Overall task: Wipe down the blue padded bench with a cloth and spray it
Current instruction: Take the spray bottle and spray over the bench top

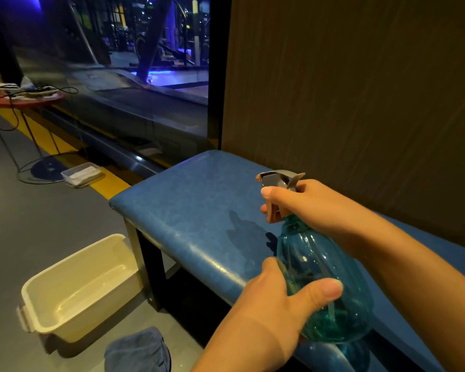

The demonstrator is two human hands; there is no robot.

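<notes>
Both hands grip the spray bottle (pixel 322 280) over the blue padded desk (pixel 199 210): the left hand (pixel 277 299) wraps its round belly, and the right hand (pixel 306 202) closes around the neck with fingers at the trigger. The nozzle faces the far end. For good coverage, I'd keep the bottle upright, squeeze fully and sweep along the padding. The cloth (pixel 138 350) lies on the floor beside the tub (pixel 75 288).
</notes>
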